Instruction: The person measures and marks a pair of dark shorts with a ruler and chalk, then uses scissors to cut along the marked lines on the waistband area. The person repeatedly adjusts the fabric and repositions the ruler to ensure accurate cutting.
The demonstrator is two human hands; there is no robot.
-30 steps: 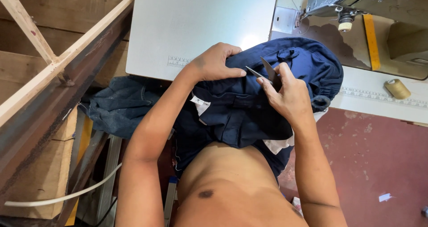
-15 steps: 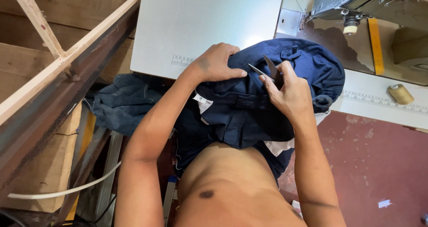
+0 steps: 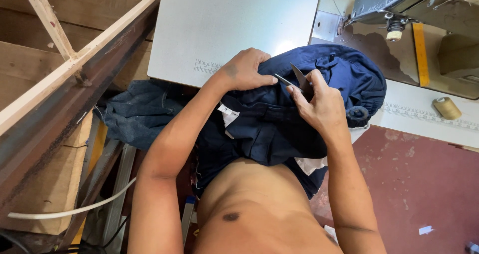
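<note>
A pale grey sewing table (image 3: 234,24) carries the work. A bundled navy garment (image 3: 329,79) rests over its near edge. A sewing machine (image 3: 414,4) stands at the far right, and a tan thread spool (image 3: 446,108) lies near the right edge.

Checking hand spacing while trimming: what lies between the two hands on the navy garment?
In the head view, small snips held by the right hand bridge toward the left hand, over the navy garment.

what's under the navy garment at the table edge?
The navy garment drapes over the white table edge and the person's lap. White lining peeks out below. A darker cloth pile lies left. What the garment covers on the tabletop is hidden.
</note>
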